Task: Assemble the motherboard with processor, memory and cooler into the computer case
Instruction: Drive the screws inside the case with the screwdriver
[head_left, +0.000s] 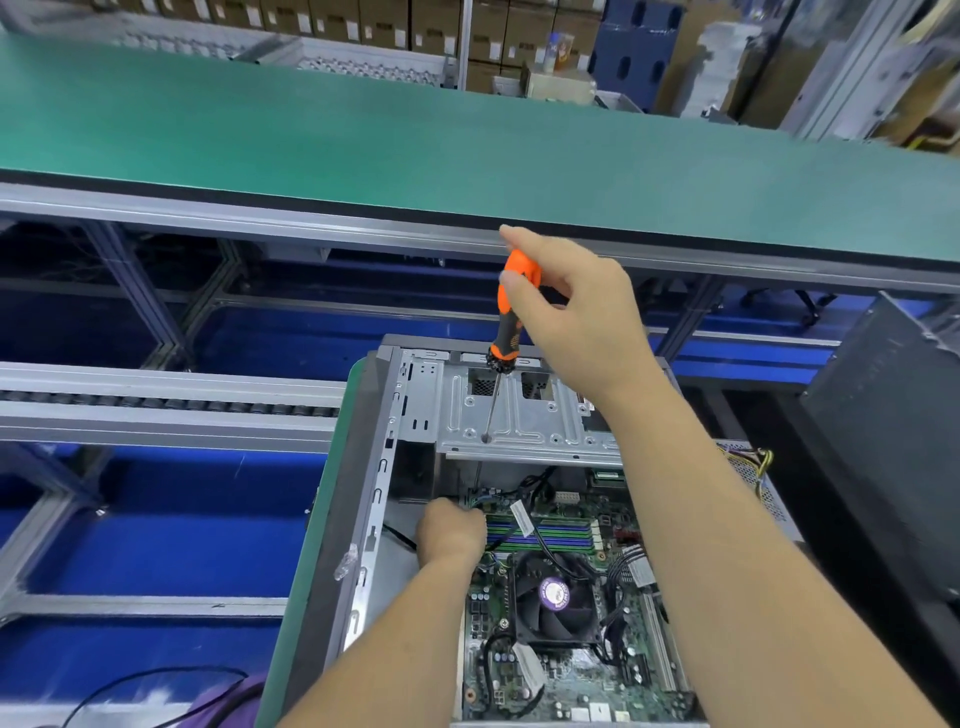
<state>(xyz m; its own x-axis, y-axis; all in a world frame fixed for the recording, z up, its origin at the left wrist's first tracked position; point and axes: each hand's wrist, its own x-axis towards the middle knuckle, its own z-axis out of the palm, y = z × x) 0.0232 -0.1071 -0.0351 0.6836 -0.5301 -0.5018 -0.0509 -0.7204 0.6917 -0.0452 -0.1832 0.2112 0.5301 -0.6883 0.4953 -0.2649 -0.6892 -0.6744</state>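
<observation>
An open grey computer case (376, 467) lies on its side in front of me. Inside it sits the green motherboard (561, 680) with a black fan cooler (553, 605) and memory sticks (550, 535). My right hand (582, 312) grips the handle of an orange and black screwdriver (511, 317). The screwdriver stands nearly upright, its shaft passing through a hole in the silver drive bay bracket (519, 415). My left hand (452, 532) reaches down inside the case at the motherboard's upper left corner; its fingertips are hidden.
A green-topped conveyor (467, 140) runs across above the case. A roller track (156, 405) lies to the left. A dark grey case panel (893, 441) stands at the right. Black cables (156, 686) and a purple thing lie at the bottom left. Cartons fill the background.
</observation>
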